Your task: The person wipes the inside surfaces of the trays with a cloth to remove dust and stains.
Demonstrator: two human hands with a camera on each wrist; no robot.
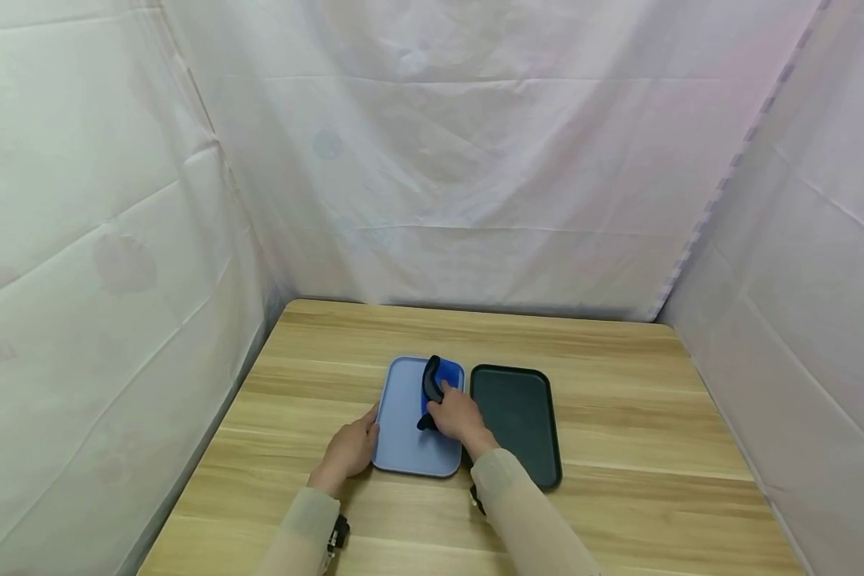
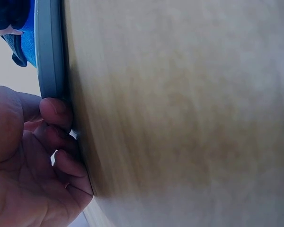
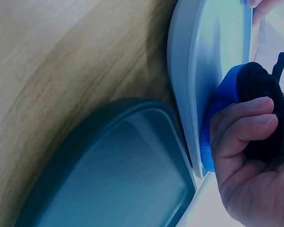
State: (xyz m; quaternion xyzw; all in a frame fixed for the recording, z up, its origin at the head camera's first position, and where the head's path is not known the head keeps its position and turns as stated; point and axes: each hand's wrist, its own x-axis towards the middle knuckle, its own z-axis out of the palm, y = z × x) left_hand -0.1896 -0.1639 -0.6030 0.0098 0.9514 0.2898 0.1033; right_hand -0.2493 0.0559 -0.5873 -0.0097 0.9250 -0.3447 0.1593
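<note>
A light blue tray [image 1: 402,416] lies flat on the wooden table. At its left edge my left hand [image 1: 350,446] grips the rim; the left wrist view shows curled fingers [image 2: 57,113] against the tray's side [image 2: 51,52]. Over the right part of the tray is a soft blue-and-black item [image 1: 433,378], its exact kind unclear. My right hand [image 1: 457,414] holds this item, fingers [image 3: 241,130] curled round its black part, while its blue side faces the tray. The palm hides some of the item.
A dark green tray [image 1: 514,416] lies just right of the light blue one, close beside it, with my right forearm over its lower left. White curtains [image 1: 461,160] hang behind and on both sides of the wooden table [image 1: 641,416].
</note>
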